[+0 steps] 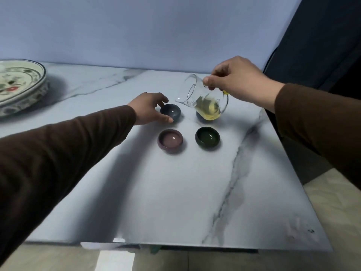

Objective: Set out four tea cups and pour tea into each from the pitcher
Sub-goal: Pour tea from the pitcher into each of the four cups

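Four small cups stand in a square on the marble table (175, 192). My left hand (149, 108) curls around the grey-blue cup (170, 112) at the back left, thumb and fingers touching its sides. In my right hand (238, 81) is a glass pitcher (205, 102), gripped at its handle and tilted left, its spout pointing toward the grey-blue cup. Yellow-green tea sits in its lower part. The back right cup (199, 116) is mostly hidden behind the pitcher. Nearer me stand a purple cup (170, 140) and a dark green cup (207, 138), both with liquid inside.
A large painted plate (19, 83) on a stand sits at the far left of the table. A pale wall runs behind the table. The right table edge drops to a tiled floor (332, 202), with a dark curtain beyond.
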### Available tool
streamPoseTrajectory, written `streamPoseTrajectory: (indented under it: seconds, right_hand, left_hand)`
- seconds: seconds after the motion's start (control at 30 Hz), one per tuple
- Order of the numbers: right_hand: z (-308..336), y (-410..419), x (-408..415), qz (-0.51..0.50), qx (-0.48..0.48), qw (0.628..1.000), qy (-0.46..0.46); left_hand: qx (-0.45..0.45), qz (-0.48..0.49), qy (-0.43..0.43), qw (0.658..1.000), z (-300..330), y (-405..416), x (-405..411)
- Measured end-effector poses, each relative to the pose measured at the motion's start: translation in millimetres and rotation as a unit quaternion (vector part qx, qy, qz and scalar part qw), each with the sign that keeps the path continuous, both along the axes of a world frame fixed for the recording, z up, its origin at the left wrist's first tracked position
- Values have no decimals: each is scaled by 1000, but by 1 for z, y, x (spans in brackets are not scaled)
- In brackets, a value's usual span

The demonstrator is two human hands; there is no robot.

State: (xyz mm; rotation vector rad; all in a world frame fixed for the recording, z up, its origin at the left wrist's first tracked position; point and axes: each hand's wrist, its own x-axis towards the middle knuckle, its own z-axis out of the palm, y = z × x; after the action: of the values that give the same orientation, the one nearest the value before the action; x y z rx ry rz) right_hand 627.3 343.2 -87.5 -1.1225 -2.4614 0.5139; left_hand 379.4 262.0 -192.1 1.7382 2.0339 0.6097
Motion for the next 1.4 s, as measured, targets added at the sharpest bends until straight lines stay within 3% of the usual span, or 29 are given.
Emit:
streamPoseTrajectory:
  seconds: [0.7,1.4]
  right_hand:
    - [13,-1,-30,26,122,981,-146]
    - [14,-4,-46,75,176,964,-186]
  left_hand:
    - [-13,5,-10,1000,-3,0,2]
    - [-25,6,6,1000,-2,3,5]
